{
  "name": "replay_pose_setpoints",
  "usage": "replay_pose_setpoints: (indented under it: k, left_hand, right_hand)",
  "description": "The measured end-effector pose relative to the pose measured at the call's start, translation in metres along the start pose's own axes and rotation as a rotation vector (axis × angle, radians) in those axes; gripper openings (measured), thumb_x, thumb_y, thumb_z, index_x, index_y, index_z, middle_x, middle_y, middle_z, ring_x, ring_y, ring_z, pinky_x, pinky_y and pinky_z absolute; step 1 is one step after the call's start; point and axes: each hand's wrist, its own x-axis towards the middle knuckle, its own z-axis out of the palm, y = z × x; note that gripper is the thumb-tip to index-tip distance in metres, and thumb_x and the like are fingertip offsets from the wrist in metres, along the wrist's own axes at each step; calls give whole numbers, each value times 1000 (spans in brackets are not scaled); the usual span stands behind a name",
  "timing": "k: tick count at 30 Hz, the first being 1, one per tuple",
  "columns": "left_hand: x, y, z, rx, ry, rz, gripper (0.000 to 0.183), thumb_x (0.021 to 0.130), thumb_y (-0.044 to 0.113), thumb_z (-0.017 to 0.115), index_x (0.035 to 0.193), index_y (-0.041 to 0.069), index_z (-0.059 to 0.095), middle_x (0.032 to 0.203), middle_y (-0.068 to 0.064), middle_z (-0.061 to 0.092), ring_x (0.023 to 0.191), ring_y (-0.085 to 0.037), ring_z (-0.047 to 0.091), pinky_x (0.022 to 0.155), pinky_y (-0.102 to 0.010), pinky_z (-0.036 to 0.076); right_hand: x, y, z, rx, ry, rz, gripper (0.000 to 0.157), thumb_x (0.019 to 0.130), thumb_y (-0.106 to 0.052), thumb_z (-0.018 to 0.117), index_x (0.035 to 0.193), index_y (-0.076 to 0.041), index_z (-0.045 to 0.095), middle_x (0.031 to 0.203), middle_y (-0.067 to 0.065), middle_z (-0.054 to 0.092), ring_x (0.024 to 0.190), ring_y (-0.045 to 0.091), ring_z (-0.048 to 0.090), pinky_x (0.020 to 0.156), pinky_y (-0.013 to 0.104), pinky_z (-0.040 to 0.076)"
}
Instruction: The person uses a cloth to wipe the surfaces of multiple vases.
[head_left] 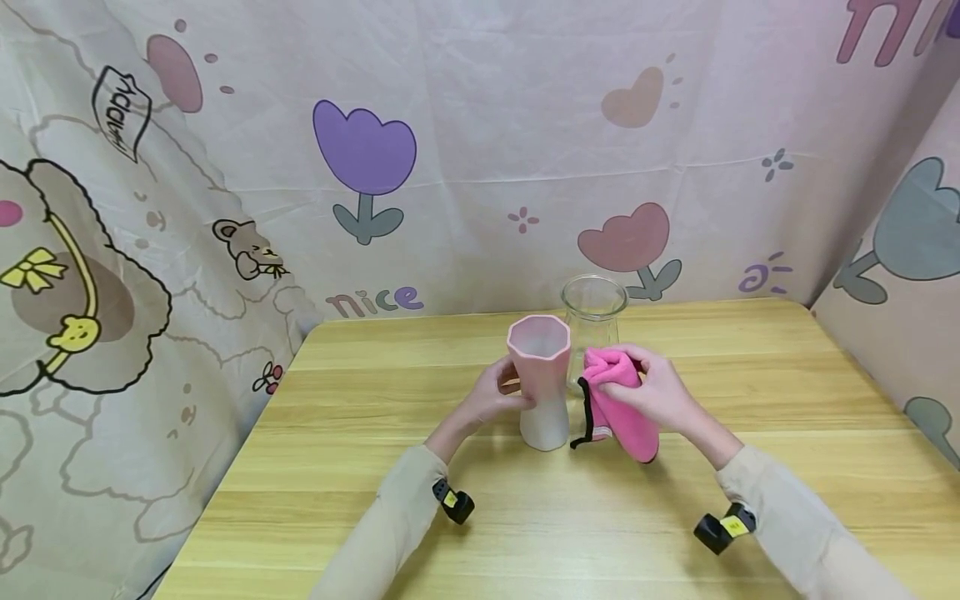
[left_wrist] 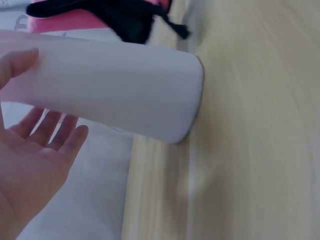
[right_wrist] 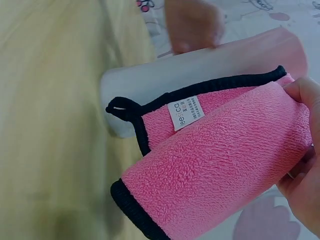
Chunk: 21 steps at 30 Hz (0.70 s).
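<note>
A tall vase (head_left: 545,383), pink at its faceted rim and fading to white below, stands upright on the wooden table. My left hand (head_left: 495,393) holds it around the middle from the left, thumb (left_wrist: 22,62) on the near side and fingers (left_wrist: 52,130) behind. To the right of the vase, my right hand (head_left: 651,390) pinches a folded pink towel (head_left: 630,421) near its top. The towel (right_wrist: 220,160) has black edging, a hanging loop (right_wrist: 122,107) and a white label (right_wrist: 186,112). It hangs beside the vase's wall, overlapping it in the right wrist view.
A clear glass vase (head_left: 594,300) stands just behind the pink vase and the towel, its lower part partly covered. The wooden table (head_left: 360,467) reaches back to a printed cloth backdrop (head_left: 480,167), with more cloth at the left and right sides.
</note>
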Motion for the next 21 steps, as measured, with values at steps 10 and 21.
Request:
replay_pose_setpoints:
  k: [10, 21]
  left_hand:
    - [-10, 12, -2, 12, 19, -13, 55, 74, -7, 67, 124, -7, 45, 118, -25, 51, 108, -36, 50, 94, -41, 45]
    - [-8, 11, -4, 49, 16, -25, 53, 72, -5, 69, 122, -5, 50, 118, -22, 54, 106, -33, 52, 91, -37, 47]
  right_hand:
    - [20, -31, -4, 10, 87, -121, 45, 71, -5, 75, 114, -5, 61, 108, 12, 63, 91, 0, 54, 72, 14, 49]
    - [16, -14, 13, -58, -6, -105, 40, 72, -11, 76, 110, -5, 62, 102, 8, 65, 90, 11, 57, 76, 20, 51]
